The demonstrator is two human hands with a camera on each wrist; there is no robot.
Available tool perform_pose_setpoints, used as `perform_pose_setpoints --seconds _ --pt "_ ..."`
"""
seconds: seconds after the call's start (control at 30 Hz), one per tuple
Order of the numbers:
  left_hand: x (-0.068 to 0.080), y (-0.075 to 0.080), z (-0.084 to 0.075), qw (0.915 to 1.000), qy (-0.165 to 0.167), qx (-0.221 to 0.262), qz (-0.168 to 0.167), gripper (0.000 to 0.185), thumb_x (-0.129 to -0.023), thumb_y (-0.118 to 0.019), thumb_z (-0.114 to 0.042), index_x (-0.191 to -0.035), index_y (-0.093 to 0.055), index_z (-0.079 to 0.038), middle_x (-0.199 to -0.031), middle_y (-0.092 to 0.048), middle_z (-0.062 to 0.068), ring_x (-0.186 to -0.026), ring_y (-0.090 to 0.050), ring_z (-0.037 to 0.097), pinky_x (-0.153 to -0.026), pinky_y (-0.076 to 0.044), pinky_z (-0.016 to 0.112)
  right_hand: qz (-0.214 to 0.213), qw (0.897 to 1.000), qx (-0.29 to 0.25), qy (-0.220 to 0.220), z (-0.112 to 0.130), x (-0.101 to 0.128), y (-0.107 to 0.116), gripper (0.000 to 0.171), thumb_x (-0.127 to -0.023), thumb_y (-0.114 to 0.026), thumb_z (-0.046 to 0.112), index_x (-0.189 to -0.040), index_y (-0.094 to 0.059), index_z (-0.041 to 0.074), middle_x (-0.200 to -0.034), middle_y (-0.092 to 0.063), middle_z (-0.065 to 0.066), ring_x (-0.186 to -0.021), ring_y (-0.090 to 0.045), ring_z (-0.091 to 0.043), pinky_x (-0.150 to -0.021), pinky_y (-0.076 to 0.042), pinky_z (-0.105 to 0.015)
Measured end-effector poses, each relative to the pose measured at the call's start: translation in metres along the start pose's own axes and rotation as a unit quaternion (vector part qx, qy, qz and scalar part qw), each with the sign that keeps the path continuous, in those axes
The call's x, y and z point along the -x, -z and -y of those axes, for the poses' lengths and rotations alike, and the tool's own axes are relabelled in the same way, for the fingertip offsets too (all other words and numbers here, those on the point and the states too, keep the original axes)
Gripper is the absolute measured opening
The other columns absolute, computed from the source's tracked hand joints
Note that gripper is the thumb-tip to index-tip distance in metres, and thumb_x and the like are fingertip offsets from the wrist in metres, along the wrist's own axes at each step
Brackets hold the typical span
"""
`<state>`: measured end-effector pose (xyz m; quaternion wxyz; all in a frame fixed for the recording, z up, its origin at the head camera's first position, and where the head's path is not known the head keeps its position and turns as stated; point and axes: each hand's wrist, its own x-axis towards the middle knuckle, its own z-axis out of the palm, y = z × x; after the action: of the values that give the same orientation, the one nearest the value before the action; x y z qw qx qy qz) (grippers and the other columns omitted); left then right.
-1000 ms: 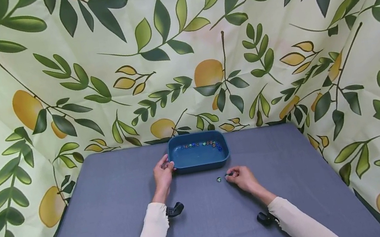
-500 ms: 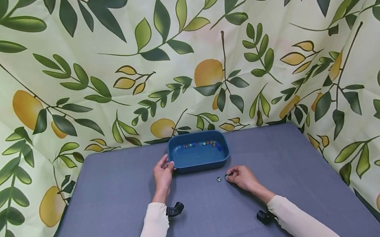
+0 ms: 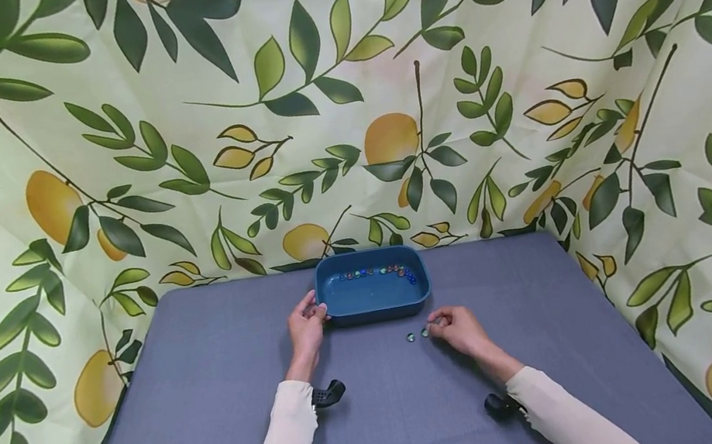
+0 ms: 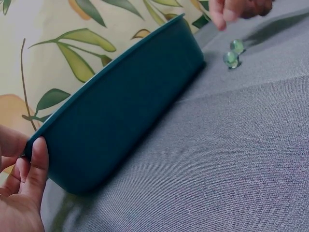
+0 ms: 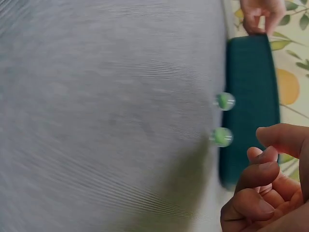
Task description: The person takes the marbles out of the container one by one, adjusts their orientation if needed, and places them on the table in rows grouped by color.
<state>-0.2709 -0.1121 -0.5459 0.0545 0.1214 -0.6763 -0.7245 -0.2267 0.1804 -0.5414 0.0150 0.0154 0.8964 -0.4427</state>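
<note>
While our left hand pinches the tray, our loosely curled, empty right hand could nudge the two near marbles into rolling.

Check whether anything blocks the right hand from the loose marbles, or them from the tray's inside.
Nothing visible blocks the right hand from the nearer marble, which lies before the farther marble. Into the tray, only its near wall intervenes.

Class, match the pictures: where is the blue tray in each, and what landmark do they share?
Head: tray just below centre.
Left wrist: tray slants from lower left to top centre.
Right wrist: tray runs vertically, right of centre.
Shared landmark: two green marbles outside it.
</note>
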Motion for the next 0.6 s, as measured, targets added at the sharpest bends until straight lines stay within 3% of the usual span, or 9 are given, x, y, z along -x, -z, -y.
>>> perform_pose_setpoints --seconds 0.23,0.6 --pt "-0.001 0.000 -0.002 1.0000 0.003 0.005 -0.002 0.047 -0.096 -0.057 -0.003 -0.143 -0.049 -0.003 -0.136 -0.049 0.019 -0.089 -0.057 0.013 -0.075 -0.055 0.020 -0.025 0.998 0.014 0.053 0.022 -0.001 0.018 0.012 -0.085 -0.072 0.016 -0.092 -0.073 0.007 -0.066 -0.055 0.000 -0.056 -0.046 -0.010 -0.050 -0.036 -0.022" --pt "0.001 0.001 0.000 1.0000 0.004 0.003 0.000 0.048 -0.096 -0.058 -0.003 -0.143 -0.050 -0.004 -0.137 -0.050 0.019 -0.086 -0.056 0.011 -0.078 -0.056 0.026 -0.034 0.995 0.011 0.088 0.054 -0.012 0.034 0.016 -0.088 -0.072 0.024 -0.097 -0.073 0.011 -0.068 -0.056 -0.001 -0.056 -0.046 -0.015 -0.050 -0.035 -0.024"
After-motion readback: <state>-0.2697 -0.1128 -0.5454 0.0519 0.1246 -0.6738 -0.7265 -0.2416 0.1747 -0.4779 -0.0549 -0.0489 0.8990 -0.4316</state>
